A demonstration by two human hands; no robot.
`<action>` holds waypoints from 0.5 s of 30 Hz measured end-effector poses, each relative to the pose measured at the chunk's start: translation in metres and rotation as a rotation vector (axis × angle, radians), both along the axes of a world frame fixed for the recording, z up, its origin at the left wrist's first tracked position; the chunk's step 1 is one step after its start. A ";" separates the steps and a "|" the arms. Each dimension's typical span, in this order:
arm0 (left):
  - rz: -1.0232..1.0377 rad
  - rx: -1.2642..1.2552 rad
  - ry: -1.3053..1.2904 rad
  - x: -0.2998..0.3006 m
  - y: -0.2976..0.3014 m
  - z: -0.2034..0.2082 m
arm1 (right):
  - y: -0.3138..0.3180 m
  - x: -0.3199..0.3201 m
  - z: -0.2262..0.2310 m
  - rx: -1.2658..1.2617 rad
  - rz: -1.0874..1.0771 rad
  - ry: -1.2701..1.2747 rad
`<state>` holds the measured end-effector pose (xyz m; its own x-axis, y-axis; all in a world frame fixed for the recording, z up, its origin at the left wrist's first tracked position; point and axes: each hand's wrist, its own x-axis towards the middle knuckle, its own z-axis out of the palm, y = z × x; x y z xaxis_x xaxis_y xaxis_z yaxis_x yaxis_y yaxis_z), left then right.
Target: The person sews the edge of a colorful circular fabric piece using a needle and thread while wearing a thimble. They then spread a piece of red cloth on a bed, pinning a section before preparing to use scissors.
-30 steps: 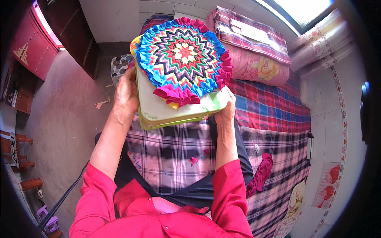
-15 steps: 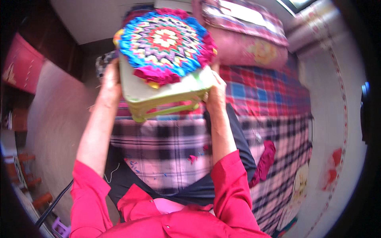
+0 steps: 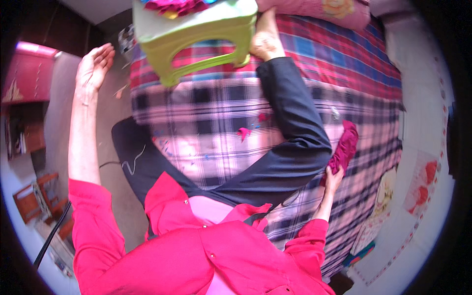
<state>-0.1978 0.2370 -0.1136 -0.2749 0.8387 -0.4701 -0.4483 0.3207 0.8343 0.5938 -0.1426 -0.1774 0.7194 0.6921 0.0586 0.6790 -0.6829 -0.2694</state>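
Where the right hand (image 3: 334, 181) rests: between three and four o'clock from the centre of the view, fingers brought narrow against the near end of a maroon cloth (image 3: 346, 140); I cannot tell whether they have closed on it.
Maroon cloth: long and crumpled, lying at three o'clock on a pink-and-black plaid bedspread (image 3: 191, 103). From the right hand, which touches it, it stretches away toward half past twelve; from the left hand (image 3: 96, 66), it is well apart, between three and four o'clock.
Left hand: at ten o'clock, palm turned up, fingers loosely spread, holding nothing, above the floor (image 3: 113, 105) beside the bed.
Step in hand: judging by the contact, taking hold of the maroon cloth.
Next move: would call for thumb and fingers pinched firmly round the folds before any lift, since loose fabric could slip or trail.
Green stool (image 3: 206, 29): between eleven and twelve o'clock, cut off by the upper edge, a bright ruffled piece (image 3: 179, 7) on its seat; neither hand touches it.
Pink scrap (image 3: 243, 132): near the centre, between dark-trousered legs (image 3: 290, 115).
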 end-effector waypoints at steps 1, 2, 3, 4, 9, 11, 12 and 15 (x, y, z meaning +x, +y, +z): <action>0.009 0.036 0.007 -0.004 -0.014 0.004 | -0.025 0.014 -0.028 -0.030 -0.055 -0.008; 0.016 0.060 0.109 -0.011 -0.034 0.012 | -0.032 0.011 -0.041 -0.080 0.133 -0.105; 0.003 0.082 0.191 -0.007 -0.048 0.015 | -0.040 0.012 -0.051 -0.022 0.070 -0.263; -0.049 0.129 0.326 0.018 -0.071 0.025 | -0.040 0.016 -0.051 -0.029 -0.051 -0.175; -0.219 0.095 0.574 0.115 -0.158 0.002 | -0.015 0.039 -0.040 0.472 -0.440 0.439; -0.418 0.138 0.675 0.163 -0.183 -0.024 | -0.012 0.047 -0.023 0.673 -0.462 0.446; -0.473 0.295 0.817 0.184 -0.194 -0.036 | 0.001 0.033 -0.011 0.682 -0.465 0.479; -0.728 0.612 0.918 0.253 -0.206 -0.060 | 0.023 -0.015 0.038 0.820 -0.467 0.575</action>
<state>0.0551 0.0308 -0.1732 0.3127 0.9380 0.1494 0.4675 -0.2889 0.8355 0.5784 -0.1198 -0.1396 0.9669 0.2498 -0.0517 0.0291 -0.3092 -0.9506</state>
